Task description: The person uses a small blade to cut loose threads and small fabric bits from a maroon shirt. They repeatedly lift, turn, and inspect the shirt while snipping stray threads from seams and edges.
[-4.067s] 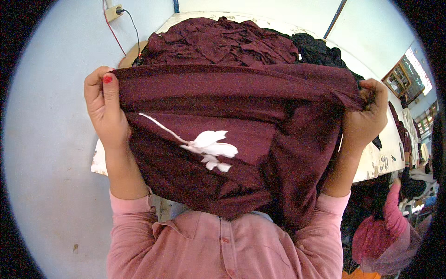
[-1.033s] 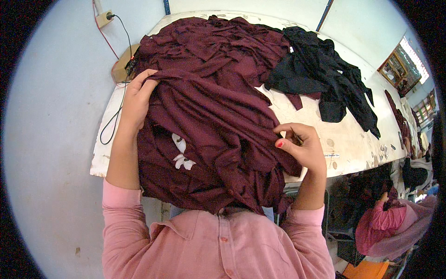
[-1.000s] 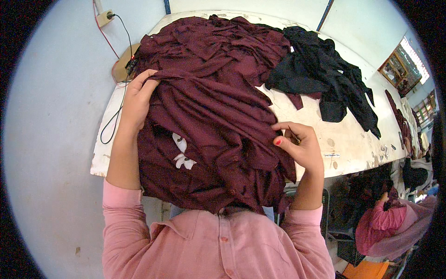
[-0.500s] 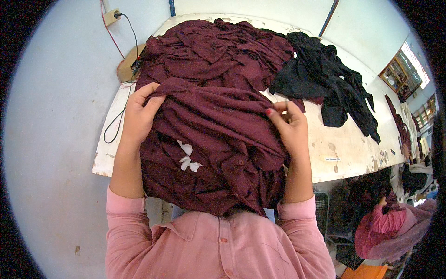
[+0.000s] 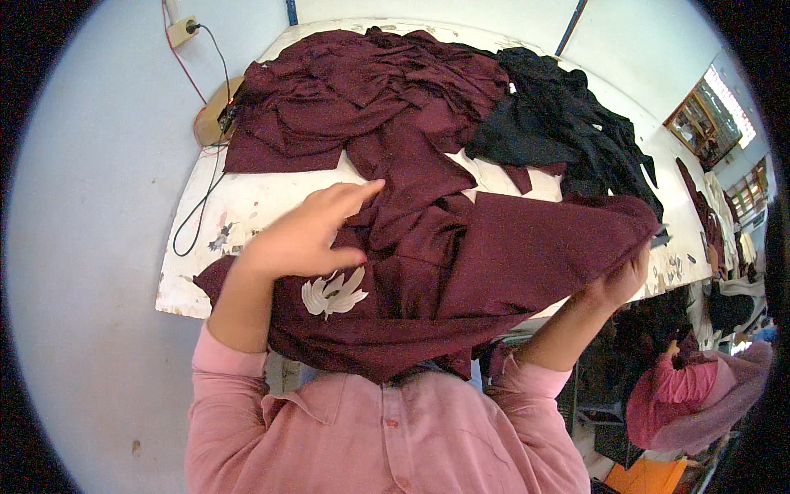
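Well, the left hand (image 5: pixel 309 236) was open, its fingers spread toward the far side of the desk and its thumb well apart from them, over a broad sheet of soft maroon fabric (image 5: pixel 518 255); whether the palm met the cloth, there was no telling. And out on the other side, the right hand (image 5: pixel 623 281) had the fabric's right edge pinched, some of its fingers hidden. That grip by the edge was probably what kept the right half raised and fairly smooth, while the left half sagged in folds. The fabric itself lay across the near edge of the pale, stained desk (image 5: pixel 267 198) and hung down at the person's front, the desk seemingly taking part of its weight. There, just below the left thumb, sat a white flower-shaped motif (image 5: pixel 333 294), face up and in plain sight!

Beyond, a heap of crumpled maroon cloth (image 5: pixel 378 82) filled the far left, with a tangle of black cloth (image 5: pixel 568 123) touching its right side; set back like that, they likely left the near part for handling. At the far left, a tan block (image 5: pixel 216 115) stood by the wall, apparently there to stay near the wall socket (image 5: pixel 182 32). Off to the right, a co-worker in pink (image 5: pixel 687 391) was bent over.
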The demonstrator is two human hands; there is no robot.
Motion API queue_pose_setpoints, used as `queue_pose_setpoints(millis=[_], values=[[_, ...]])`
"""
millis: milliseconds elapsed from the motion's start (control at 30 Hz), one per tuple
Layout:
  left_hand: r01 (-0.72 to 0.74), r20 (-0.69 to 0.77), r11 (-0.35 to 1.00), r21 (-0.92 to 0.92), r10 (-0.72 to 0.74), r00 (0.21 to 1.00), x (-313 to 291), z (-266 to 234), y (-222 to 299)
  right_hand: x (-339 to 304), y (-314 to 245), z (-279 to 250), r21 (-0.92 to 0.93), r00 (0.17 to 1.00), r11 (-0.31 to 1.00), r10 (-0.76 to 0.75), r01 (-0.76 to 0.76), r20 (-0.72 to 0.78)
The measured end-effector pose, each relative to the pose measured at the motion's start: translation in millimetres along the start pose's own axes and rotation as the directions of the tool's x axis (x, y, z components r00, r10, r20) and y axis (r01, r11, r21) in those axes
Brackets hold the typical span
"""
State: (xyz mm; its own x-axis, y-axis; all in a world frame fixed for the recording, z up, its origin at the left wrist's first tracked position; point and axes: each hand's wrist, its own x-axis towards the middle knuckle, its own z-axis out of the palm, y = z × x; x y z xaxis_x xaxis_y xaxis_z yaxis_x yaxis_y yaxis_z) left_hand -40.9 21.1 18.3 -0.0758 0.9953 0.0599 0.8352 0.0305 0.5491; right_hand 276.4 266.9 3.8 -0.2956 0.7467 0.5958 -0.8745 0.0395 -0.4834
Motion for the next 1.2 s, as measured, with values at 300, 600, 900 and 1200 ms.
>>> queue_pose_setpoints(millis=[300,600,900,1200], values=[[0.009,-0.487,0.976,0.217,0.100,0.868,42,-19,-50,-4,-76,-74,-0.442,0.905,0.891,-0.268,0.103,-0.329],[0.260,-0.971,0.965,-0.043,-0.102,0.218,-52,-154,-122,-1,-52,-119,-0.510,0.621,0.844,-0.314,-0.163,-0.718],[0.068,-0.815,0.988,-0.136,-0.150,0.560,-64,-9,-56,9,54,-22,-0.980,0.983,-0.184,-0.176,-0.080,-0.047],[0.444,-0.450,0.772,0.455,-0.230,0.863,-22,46,-77,26,168,33,-0.996,0.798,0.049,0.602,-0.068,-0.025]])
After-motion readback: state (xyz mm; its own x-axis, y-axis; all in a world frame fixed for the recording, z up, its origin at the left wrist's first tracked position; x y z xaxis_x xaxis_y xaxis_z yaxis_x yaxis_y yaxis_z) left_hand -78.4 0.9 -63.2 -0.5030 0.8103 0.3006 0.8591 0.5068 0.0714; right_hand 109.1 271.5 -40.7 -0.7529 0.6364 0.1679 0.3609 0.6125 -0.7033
